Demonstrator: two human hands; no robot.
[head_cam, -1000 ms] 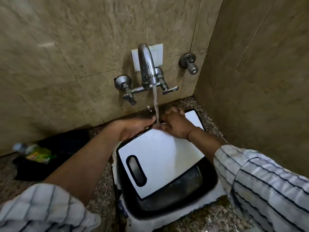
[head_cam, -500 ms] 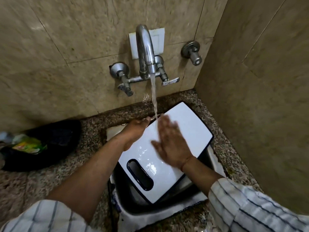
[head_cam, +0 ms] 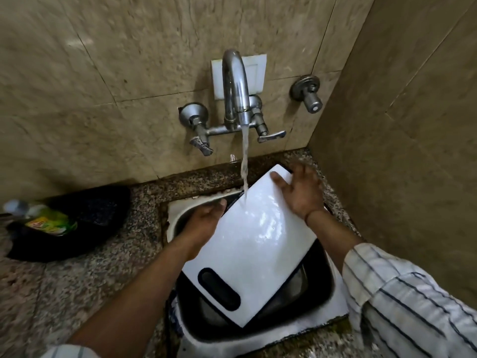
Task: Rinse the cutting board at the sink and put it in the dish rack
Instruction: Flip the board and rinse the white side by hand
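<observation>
A white cutting board [head_cam: 255, 244] with a dark slot handle near its front end lies tilted across the steel sink [head_cam: 320, 301]. Water from the chrome tap [head_cam: 236, 89] pours onto the board's far half and spreads over it. My left hand [head_cam: 204, 222] grips the board's left edge from beneath. My right hand [head_cam: 300, 191] lies flat with fingers spread on the board's far right corner, blurred by motion. No dish rack is in view.
A black tray [head_cam: 85, 223] with a green-labelled bottle [head_cam: 45, 220] sits on the speckled granite counter [head_cam: 90, 293] at left. Tiled walls close in behind and on the right. A separate wall valve [head_cam: 308, 93] juts out right of the tap.
My right hand has slid from the board's middle up to its far right corner. The board has shifted rightward under the stream, and my left hand has moved lower along its left edge.
</observation>
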